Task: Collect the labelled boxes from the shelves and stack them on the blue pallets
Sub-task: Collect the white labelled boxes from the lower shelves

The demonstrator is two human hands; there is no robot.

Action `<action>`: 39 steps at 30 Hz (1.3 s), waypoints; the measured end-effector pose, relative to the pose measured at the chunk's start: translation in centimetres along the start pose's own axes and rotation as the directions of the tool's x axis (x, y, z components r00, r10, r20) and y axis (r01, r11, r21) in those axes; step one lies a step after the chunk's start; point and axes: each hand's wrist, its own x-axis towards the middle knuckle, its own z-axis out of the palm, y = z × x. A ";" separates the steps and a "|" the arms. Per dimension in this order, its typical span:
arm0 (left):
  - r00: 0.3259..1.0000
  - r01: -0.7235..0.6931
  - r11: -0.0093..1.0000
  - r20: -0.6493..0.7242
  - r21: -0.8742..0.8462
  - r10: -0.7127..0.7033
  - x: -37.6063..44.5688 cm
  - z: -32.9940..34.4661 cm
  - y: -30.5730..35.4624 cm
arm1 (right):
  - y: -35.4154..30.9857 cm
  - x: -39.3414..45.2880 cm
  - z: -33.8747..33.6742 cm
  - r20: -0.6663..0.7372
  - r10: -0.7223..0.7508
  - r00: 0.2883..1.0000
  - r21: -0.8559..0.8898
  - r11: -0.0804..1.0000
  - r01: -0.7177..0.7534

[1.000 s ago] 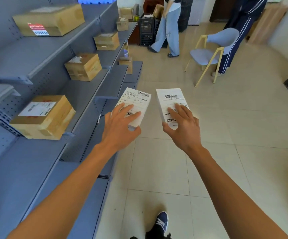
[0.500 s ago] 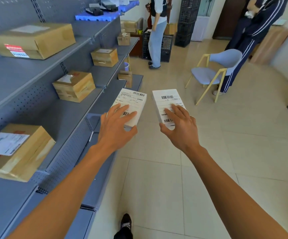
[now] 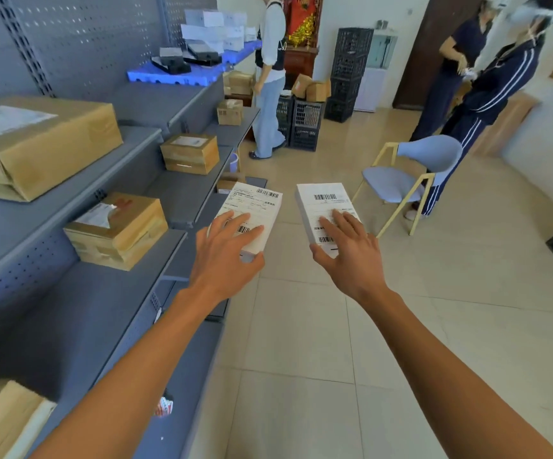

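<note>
Both hands reach forward over the floor, each carrying a flat white box. Left hand grips the left box, fingers spread on its labelled top and thumb curled round the near edge; the underside is hidden. Right hand holds the right box the same way, thumb at the near left corner, and the fingers cover part of the barcodes. The boxes are close together but apart, both tilted away.

Grey metal shelves with perforated backing run along the left, bearing brown cardboard boxes with paper labels; the nearest one, bottom left, is cut off by the frame. Far up the shelving lies a ribbed blue pallet holding dark flat items and white cartons, too blurred to read. Right of centre stands a pale blue chair with a wooden frame on glossy beige tiles. Black lattice crates are stacked at the far wall. Three people stand far off, partly cropped.
</note>
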 end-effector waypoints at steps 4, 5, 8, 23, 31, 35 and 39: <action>0.999 -0.029 0.999 0.026 0.016 0.029 5.3 1.4 -0.9 | 1.6 4.5 1.5 -0.008 0.029 1.000 0.012 1.000 -0.029; 0.999 -0.036 0.999 0.029 0.017 0.035 6.7 2.0 -1.1 | 2.2 5.7 1.9 -0.013 0.037 0.999 0.016 0.999 -0.037; 0.999 -0.041 0.999 0.016 0.008 0.040 11.1 4.3 -1.4 | 4.7 9.2 3.4 -0.031 0.057 0.998 0.032 0.998 -0.056; 1.000 0.021 0.993 0.018 0.114 -0.024 34.2 15.2 1.1 | 19.4 30.6 8.1 0.016 0.040 0.999 0.113 0.993 -0.042; 0.999 0.043 0.991 -0.002 0.128 -0.043 43.0 18.2 0.5 | 23.4 39.2 10.2 0.039 0.019 0.999 0.111 0.994 -0.023; 0.998 0.059 0.993 0.003 0.107 -0.060 47.3 20.4 -0.8 | 25.2 43.3 12.4 0.069 0.018 0.997 0.099 0.995 -0.025; 0.997 0.083 0.992 -0.004 0.096 -0.083 52.3 23.2 -3.4 | 26.6 49.0 15.3 0.085 0.012 0.996 0.093 0.995 -0.020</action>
